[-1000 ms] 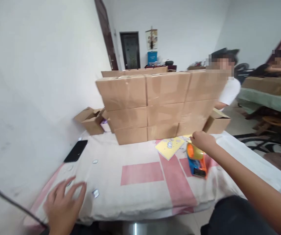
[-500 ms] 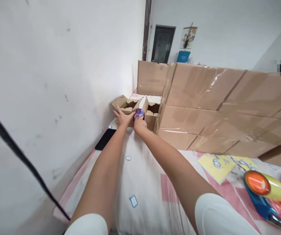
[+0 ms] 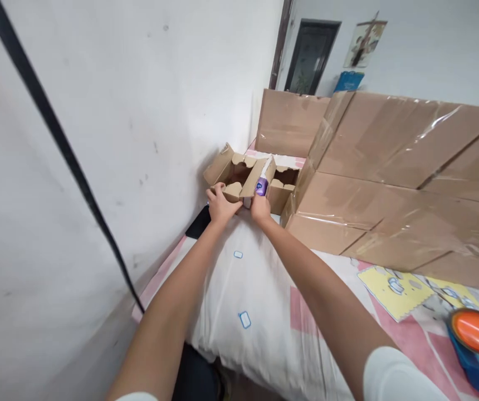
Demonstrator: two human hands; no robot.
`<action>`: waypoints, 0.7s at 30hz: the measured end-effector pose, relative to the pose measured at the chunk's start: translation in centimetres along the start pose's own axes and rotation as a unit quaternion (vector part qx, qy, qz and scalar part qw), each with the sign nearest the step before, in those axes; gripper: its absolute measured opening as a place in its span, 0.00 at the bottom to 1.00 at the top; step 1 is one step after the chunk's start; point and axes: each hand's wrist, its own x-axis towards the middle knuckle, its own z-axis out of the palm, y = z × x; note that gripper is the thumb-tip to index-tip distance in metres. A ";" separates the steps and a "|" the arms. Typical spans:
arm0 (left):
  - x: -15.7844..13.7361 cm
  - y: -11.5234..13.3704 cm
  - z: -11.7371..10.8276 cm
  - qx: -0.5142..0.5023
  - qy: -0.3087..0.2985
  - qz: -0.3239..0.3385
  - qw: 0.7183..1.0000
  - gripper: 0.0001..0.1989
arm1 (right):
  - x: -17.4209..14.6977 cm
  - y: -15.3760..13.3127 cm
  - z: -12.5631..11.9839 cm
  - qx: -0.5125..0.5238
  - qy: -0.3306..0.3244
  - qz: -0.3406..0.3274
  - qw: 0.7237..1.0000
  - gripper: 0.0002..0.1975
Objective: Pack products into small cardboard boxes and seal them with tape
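Note:
An open cardboard box (image 3: 233, 192) with scalloped inner flaps stands by the wall. My left hand (image 3: 223, 207) grips its front left edge, fingers curled over the rim and thumb stretched along the front. Close beside it, my right hand (image 3: 260, 208) is closed round the lower end of a purple packet (image 3: 261, 186). That packet lies in the slot between the left box and another open cardboard box (image 3: 281, 195) on the right, with a white strip behind it. My right fingertips are mostly hidden.
Stacked taped cartons (image 3: 348, 150) form a wall on the right. A dark flat object (image 3: 198, 223) lies by the left wall. An orange tape roll (image 3: 477, 331) on a blue dispenser sits on the patterned sheet (image 3: 264, 284). A black strap (image 3: 64, 145) crosses the left side.
The view has swung left and down, so everything sits further right. My left fingers have closed from spread onto the box edge. My right hand has drawn slightly lower on the packet.

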 end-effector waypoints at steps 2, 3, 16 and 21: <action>-2.7 0.0 -3.0 -0.010 0.014 0.021 1.000 0.39 | -3.0 0.7 -0.5 0.006 0.015 -0.044 0.999 0.21; -4.2 0.1 -4.6 -0.017 0.022 0.035 0.999 0.39 | -4.8 1.3 -0.9 0.013 0.021 -0.065 0.998 0.20; -18.0 -4.2 -14.7 -0.262 -0.262 0.082 0.925 0.42 | -32.7 22.1 -11.8 0.064 0.119 -0.137 0.981 0.07; -18.3 -2.7 -13.0 -0.264 -0.262 0.122 0.920 0.42 | -34.4 20.7 -11.6 0.089 0.103 -0.133 0.982 0.11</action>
